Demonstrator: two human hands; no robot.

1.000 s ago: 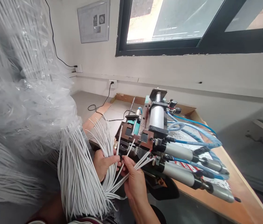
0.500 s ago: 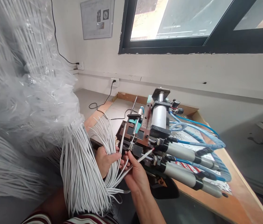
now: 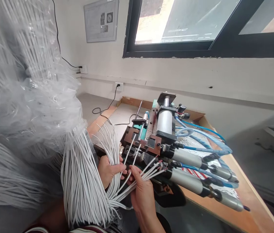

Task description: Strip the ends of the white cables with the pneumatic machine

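Note:
My left hand [image 3: 110, 171] is wrapped round a bundle of white cables [image 3: 112, 149] whose loose ends fan upward. My right hand [image 3: 142, 191] pinches a white cable between thumb and finger, with several more cables across its palm; their ends, some reddish at the tip, point right. Two single cables stand up between the hands, in front of the clamp blocks of a pneumatic machine [image 3: 165, 121]. A thick hank of white cables [image 3: 83, 181] hangs down left of my left hand.
Plastic-wrapped cable bundles [image 3: 30, 97] fill the left side. Two silver cylinders and blue air hoses [image 3: 207, 149] extend right of the machine. A wood-edged table [image 3: 248, 197] lies beneath, with a window [image 3: 176, 26] above.
My right hand has moved slightly down, and more cable ends now fan out to its right. The machine's clamp parts and right-hand cylinder rods have shifted position. My left hand keeps its bundle.

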